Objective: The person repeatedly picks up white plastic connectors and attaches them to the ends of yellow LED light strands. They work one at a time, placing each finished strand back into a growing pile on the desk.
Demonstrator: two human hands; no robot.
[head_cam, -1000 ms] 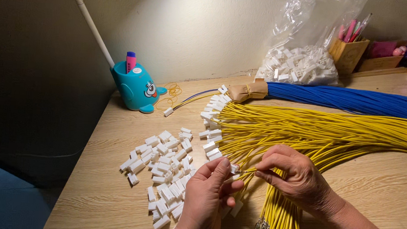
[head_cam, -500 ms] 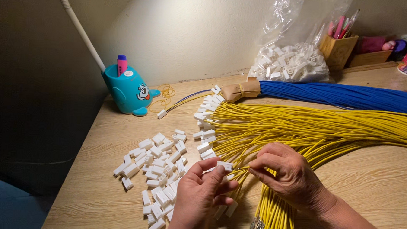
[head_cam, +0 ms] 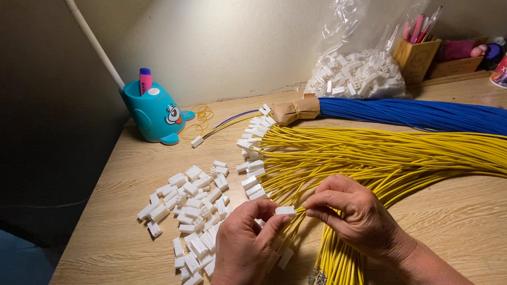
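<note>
In the head view, the left hand [head_cam: 245, 246] pinched a white connector [head_cam: 285, 210] at its fingertips while the right hand [head_cam: 356, 218] closed on a yellow wire [head_cam: 306, 211] touching it, both just in front of the yellow bundle [head_cam: 391, 155] on the table [head_cam: 469, 217]. The thin wire could have slipped or bent if gripped off-line, and a sleeve could have scattered the loose connector pile [head_cam: 189, 214] left of the bundle. Behind the bundle, a clear bag [head_cam: 355, 72] held more connectors, and a wooden box [head_cam: 415, 55] held pens.

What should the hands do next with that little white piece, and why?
Probably push the yellow wire into the white connector. The left hand pinches the connector, the right hand holds a wire beside it, and they nearly meet.
</note>
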